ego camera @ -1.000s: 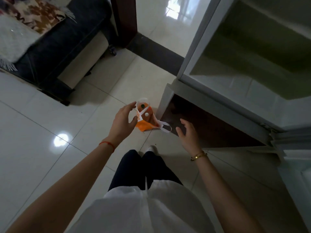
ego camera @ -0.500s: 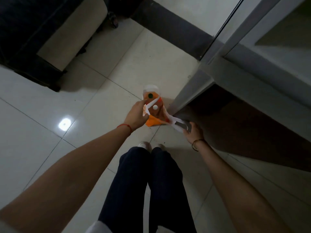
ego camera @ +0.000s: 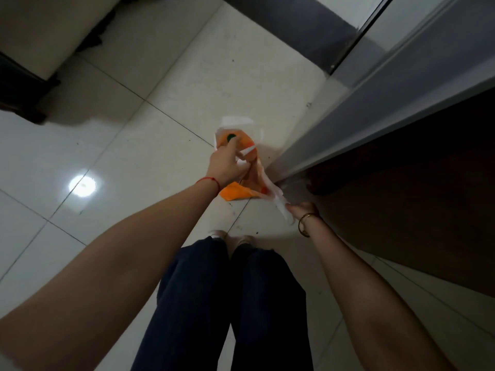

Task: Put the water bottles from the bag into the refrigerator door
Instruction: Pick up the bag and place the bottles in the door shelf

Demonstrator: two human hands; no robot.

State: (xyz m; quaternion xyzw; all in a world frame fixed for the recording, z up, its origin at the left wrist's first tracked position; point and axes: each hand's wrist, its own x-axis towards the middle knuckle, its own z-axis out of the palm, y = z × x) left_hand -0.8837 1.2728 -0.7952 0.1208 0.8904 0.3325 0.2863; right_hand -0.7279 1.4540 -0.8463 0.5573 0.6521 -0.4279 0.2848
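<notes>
An orange and white plastic bag (ego camera: 235, 192) stands on the tiled floor beside the bottom corner of the open refrigerator door (ego camera: 375, 108). A bottle with a green cap (ego camera: 230, 137) shows in the bag's mouth. My left hand (ego camera: 226, 166) reaches into the bag's opening with its fingers curled around the bag's edge or a bottle; which one is hidden. My right hand (ego camera: 301, 210) pinches the bag's white handle (ego camera: 281, 203) and pulls it toward me. Other bottles in the bag are hidden.
My legs in dark trousers (ego camera: 227, 295) stand just behind the bag. A dark sofa base (ego camera: 24, 84) sits at the upper left. The refrigerator door's lower edge runs diagonally on the right, with dark floor (ego camera: 415, 210) beneath it.
I have bent lower and the view has tilted down. My left hand has gone deeper into the bag's mouth. My right hand has stretched the white handle out toward me.
</notes>
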